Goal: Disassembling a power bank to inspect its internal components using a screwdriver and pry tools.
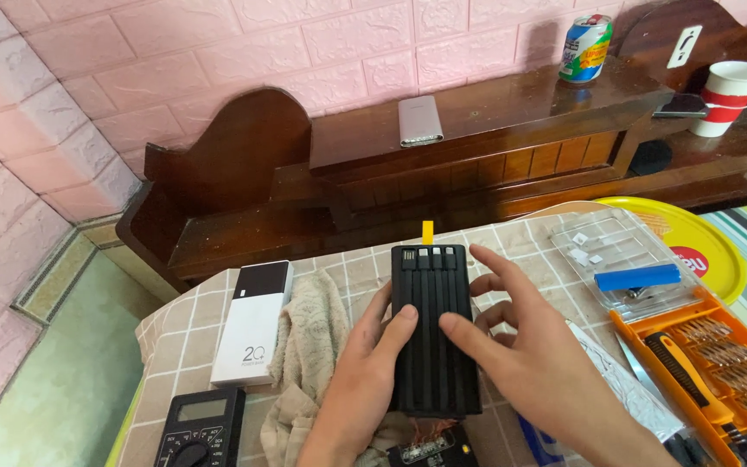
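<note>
While resting on the bench (175,329) under a checked cloth, stands upright the black ribbed rectangular power bank (432,333), clamped at its left edge by the left hand (365,372), thumb across the front. Hovers beside its right edge the right hand (520,355), fingers spread apart, index tip touching the casing. Lies just left a white and black box (252,324), beside a beige towel (313,346).

Multimeter (199,430) & circuit board (430,450) cut off by bottom edge.
</note>
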